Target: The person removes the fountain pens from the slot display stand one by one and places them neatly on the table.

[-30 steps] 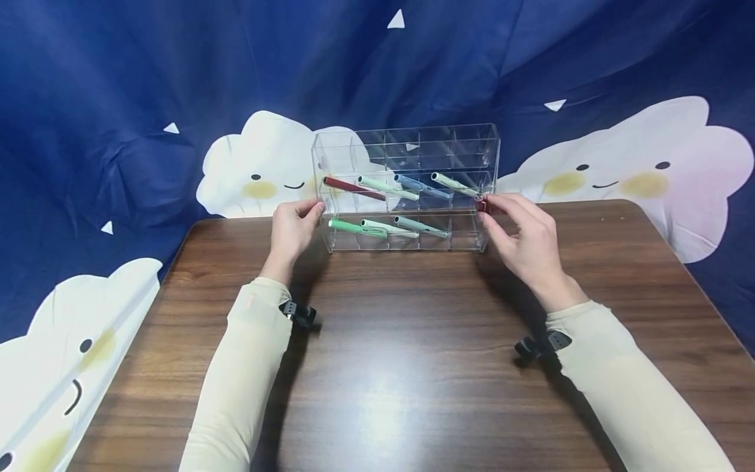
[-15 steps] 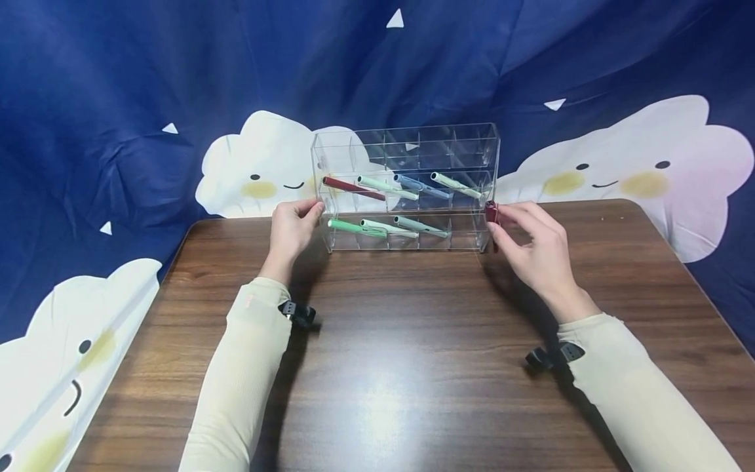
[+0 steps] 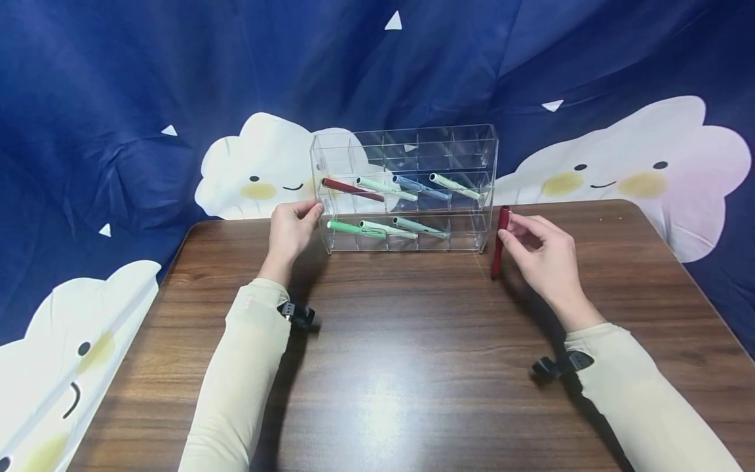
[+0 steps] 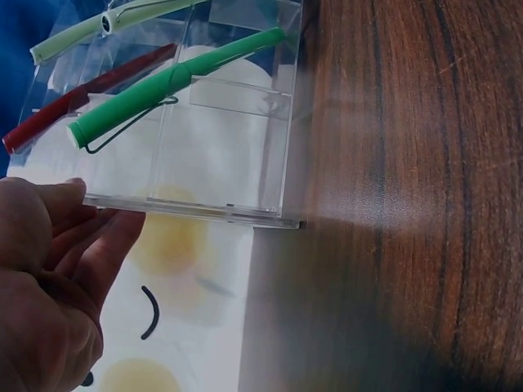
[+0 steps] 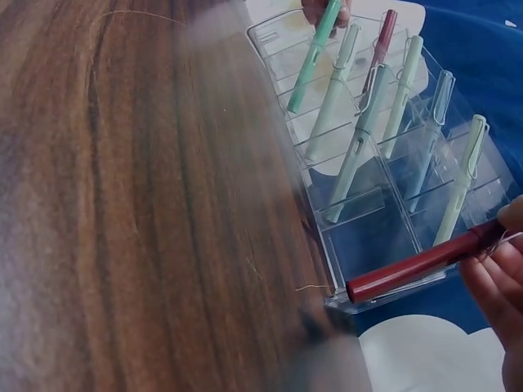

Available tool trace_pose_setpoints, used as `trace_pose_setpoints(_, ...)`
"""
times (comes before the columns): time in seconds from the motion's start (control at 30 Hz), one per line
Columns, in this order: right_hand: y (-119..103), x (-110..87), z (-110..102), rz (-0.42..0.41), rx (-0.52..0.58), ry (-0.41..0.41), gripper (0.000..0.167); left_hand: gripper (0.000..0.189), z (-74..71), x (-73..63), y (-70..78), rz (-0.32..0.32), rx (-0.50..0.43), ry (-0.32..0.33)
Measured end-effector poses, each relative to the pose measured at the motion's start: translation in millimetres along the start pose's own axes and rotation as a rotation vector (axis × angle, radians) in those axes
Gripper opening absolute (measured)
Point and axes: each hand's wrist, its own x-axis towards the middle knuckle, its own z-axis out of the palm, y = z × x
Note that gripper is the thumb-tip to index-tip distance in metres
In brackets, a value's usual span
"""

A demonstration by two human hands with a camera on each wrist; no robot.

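A clear acrylic pen rack [image 3: 494,170] with tiered compartments stands at the back of the table. My left hand [image 3: 291,229] holds its left side, thumb and fingers at the panel edge in the left wrist view. My right hand [image 3: 545,255] pinches a dark red pen [image 3: 497,255] near its clip end, just right of the rack; the pen hangs nearly upright, free end down. Slanted pens fill part of the rack: another dark red pen [image 3: 352,189], a blue pen [image 3: 421,187] and pale green ones in the middle row, a bright green pen [image 4: 172,86] and two paler ones below.
The rack's top row holds no pens. Brown wood-grain table [image 3: 377,341] spreads in front of the rack. Behind hangs a dark blue cloth [image 3: 330,59] printed with smiling clouds. Small black cameras [image 3: 302,314] sit on both wrists.
My right hand has drawn the dark red pen rightward and toward me, from overlapping the rack's right end to beside it. The pen's full length now shows. My left hand stays put.
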Motion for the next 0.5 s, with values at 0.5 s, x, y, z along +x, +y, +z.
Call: trace_pose_setpoints(0.5,16.9,-10.2,0.0,0.201,-0.079,-0.117,0.031,0.025,-0.7,-0.2,0.9,0.015,-0.012,0.008)
